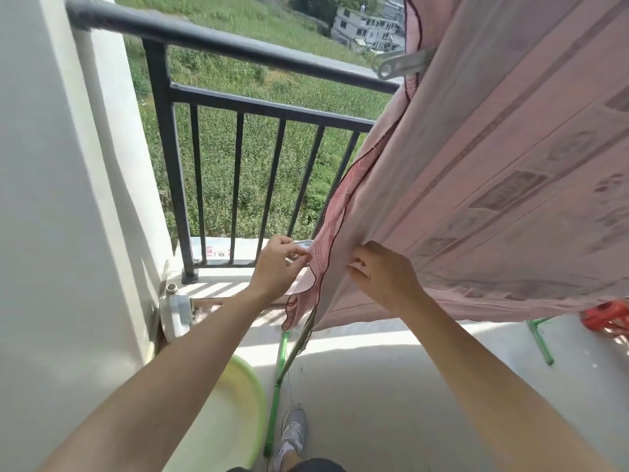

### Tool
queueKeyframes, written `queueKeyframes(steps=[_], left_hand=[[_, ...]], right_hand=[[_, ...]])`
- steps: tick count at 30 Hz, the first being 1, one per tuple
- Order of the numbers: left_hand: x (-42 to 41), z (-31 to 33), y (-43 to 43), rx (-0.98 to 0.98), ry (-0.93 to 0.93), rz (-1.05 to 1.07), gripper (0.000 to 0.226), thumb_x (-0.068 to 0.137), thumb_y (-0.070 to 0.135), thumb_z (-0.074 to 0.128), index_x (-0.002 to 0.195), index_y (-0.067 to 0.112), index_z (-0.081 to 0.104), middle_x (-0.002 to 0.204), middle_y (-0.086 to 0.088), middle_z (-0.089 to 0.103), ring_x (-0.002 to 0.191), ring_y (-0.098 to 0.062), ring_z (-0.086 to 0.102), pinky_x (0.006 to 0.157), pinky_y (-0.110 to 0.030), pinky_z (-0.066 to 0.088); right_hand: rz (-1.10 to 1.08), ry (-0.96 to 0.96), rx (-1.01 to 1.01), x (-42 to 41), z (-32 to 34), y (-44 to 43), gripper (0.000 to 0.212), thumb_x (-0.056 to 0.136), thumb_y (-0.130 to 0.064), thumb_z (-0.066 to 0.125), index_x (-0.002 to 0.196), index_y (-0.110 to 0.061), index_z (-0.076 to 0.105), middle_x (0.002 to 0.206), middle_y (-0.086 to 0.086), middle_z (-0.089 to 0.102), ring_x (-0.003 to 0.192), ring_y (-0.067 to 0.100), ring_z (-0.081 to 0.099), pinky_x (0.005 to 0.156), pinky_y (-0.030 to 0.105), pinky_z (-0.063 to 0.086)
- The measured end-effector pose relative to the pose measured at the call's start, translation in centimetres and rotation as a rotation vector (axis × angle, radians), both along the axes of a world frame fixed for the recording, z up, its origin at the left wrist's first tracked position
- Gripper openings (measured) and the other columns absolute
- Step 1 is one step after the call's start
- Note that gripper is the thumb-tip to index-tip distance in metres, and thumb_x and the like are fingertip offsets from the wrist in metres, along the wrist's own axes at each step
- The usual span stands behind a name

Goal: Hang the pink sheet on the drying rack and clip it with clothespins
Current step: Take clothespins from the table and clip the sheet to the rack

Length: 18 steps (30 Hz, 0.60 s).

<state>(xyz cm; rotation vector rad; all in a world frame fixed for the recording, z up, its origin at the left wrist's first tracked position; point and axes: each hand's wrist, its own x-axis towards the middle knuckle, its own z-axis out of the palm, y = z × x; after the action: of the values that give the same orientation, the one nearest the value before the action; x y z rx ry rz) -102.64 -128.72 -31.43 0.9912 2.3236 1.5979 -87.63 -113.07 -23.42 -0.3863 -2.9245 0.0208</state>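
The pink sheet (pixel 493 172) hangs over the drying rack and fills the right of the view. A green rack leg (pixel 277 379) shows below its lower edge, another green leg (pixel 541 342) farther right. My left hand (pixel 277 267) holds a pale clothespin (pixel 303 245) against the sheet's dark-stitched left edge. My right hand (pixel 381 274) pinches a fold of the sheet just to the right of that edge. A grey clip-like piece (pixel 401 64) sticks out from the sheet's upper left.
A dark metal balcony railing (pixel 238 107) runs behind the sheet, a white wall (pixel 51 199) at left. A yellow-green basin (pixel 235 410) stands on the floor by my shoe (pixel 292 434). An orange object (pixel 609 316) lies at far right.
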Motion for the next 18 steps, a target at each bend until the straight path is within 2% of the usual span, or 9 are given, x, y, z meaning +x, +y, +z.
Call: queueKeyframes(steps=[3, 5, 7, 8, 9, 10, 12, 16, 18], left_hand=[[-0.1, 0.1, -0.3, 0.005, 0.01, 0.006, 0.018, 0.083, 0.027, 0.073, 0.093, 0.013, 0.076, 0.099, -0.004, 0.056, 0.075, -0.003, 0.059, 0.071, -0.023, 0.051], [-0.2, 0.1, -0.4, 0.003, 0.021, 0.012, 0.018, 0.083, 0.027, 0.073, 0.094, 0.013, 0.076, 0.099, -0.005, 0.056, 0.075, -0.006, 0.06, 0.074, -0.029, 0.054], [-0.1, 0.1, -0.6, 0.007, 0.041, 0.018, 0.018, 0.083, 0.027, 0.073, 0.094, 0.013, 0.076, 0.099, -0.005, 0.056, 0.076, -0.007, 0.061, 0.075, -0.032, 0.055], [0.0, 0.1, -0.7, 0.013, 0.047, 0.021, 0.018, 0.084, 0.028, 0.073, 0.094, 0.014, 0.076, 0.099, -0.004, 0.056, 0.077, -0.005, 0.06, 0.074, -0.03, 0.055], [0.2, 0.1, -1.0, 0.019, 0.051, 0.025, 0.017, 0.084, 0.028, 0.073, 0.094, 0.014, 0.076, 0.099, -0.004, 0.055, 0.077, -0.003, 0.059, 0.073, -0.028, 0.054], [0.3, 0.0, -1.2, 0.03, 0.054, 0.031, 0.016, 0.084, 0.026, 0.073, 0.094, 0.014, 0.076, 0.099, -0.004, 0.055, 0.076, -0.001, 0.058, 0.072, -0.023, 0.053], [0.6, -0.5, -2.1, 0.049, 0.053, 0.057, 0.012, 0.084, 0.021, 0.073, 0.095, 0.016, 0.076, 0.097, -0.003, 0.056, 0.075, -0.001, 0.057, 0.069, -0.014, 0.048], [0.5, -2.1, -4.4, 0.02, 0.0, 0.134, 0.012, 0.084, 0.018, 0.073, 0.095, 0.021, 0.076, 0.091, 0.0, 0.063, 0.074, -0.006, 0.058, 0.066, -0.017, 0.044], [0.6, -2.3, -5.1, 0.008, -0.049, 0.153, 0.011, 0.084, 0.018, 0.073, 0.094, 0.022, 0.076, 0.091, 0.0, 0.064, 0.075, -0.004, 0.06, 0.068, -0.019, 0.048]], right_hand=[[0.246, 0.099, 0.244, -1.1, 3.4, -0.4, 0.036, 0.084, -0.026, 0.072, 0.11, -0.023, 0.047, 0.081, -0.003, 0.063, 0.06, 0.022, 0.066, 0.045, 0.029, 0.048], [0.3, -0.003, 0.395, -2.5, 5.1, -0.6, 0.064, 0.087, -0.018, 0.063, 0.141, -0.03, 0.03, 0.067, -0.003, 0.057, 0.043, 0.019, 0.055, 0.036, 0.026, 0.042], [0.296, -0.131, 0.609, -4.3, 6.5, -1.2, 0.08, 0.086, -0.011, 0.061, 0.15, -0.033, 0.019, 0.056, -0.003, 0.052, 0.036, 0.015, 0.047, 0.034, 0.021, 0.029], [0.303, -0.173, 0.69, -5.1, 6.8, -1.7, 0.072, 0.081, -0.01, 0.068, 0.143, -0.031, 0.038, 0.055, -0.005, 0.055, 0.039, 0.015, 0.052, 0.038, 0.02, 0.027], [0.287, -0.216, 0.747, -5.9, 6.9, -2.0, 0.051, 0.072, -0.012, 0.077, 0.118, -0.029, 0.063, 0.056, -0.007, 0.059, 0.042, 0.015, 0.057, 0.041, 0.018, 0.028], [0.289, -0.187, 0.765, -6.6, 6.9, -2.1, 0.031, 0.058, -0.013, 0.085, 0.082, -0.026, 0.071, 0.053, -0.008, 0.06, 0.042, 0.014, 0.059, 0.042, 0.018, 0.029], [0.298, -0.167, 0.74, -7.8, 6.5, -1.6, 0.031, 0.042, -0.01, 0.087, 0.048, -0.022, 0.059, 0.048, -0.008, 0.058, 0.038, 0.015, 0.058, 0.041, 0.017, 0.032], [0.264, -0.238, 0.672, -8.2, 7.1, -1.1, 0.012, 0.076, -0.022, 0.078, 0.068, -0.021, 0.068, 0.071, -0.007, 0.069, 0.062, 0.018, 0.069, 0.046, 0.024, 0.038], [0.283, -0.264, 0.622, -8.6, 7.7, -1.2, 0.017, 0.091, -0.031, 0.064, 0.084, -0.017, 0.07, 0.086, -0.003, 0.071, 0.079, 0.022, 0.07, 0.056, 0.029, 0.043]])
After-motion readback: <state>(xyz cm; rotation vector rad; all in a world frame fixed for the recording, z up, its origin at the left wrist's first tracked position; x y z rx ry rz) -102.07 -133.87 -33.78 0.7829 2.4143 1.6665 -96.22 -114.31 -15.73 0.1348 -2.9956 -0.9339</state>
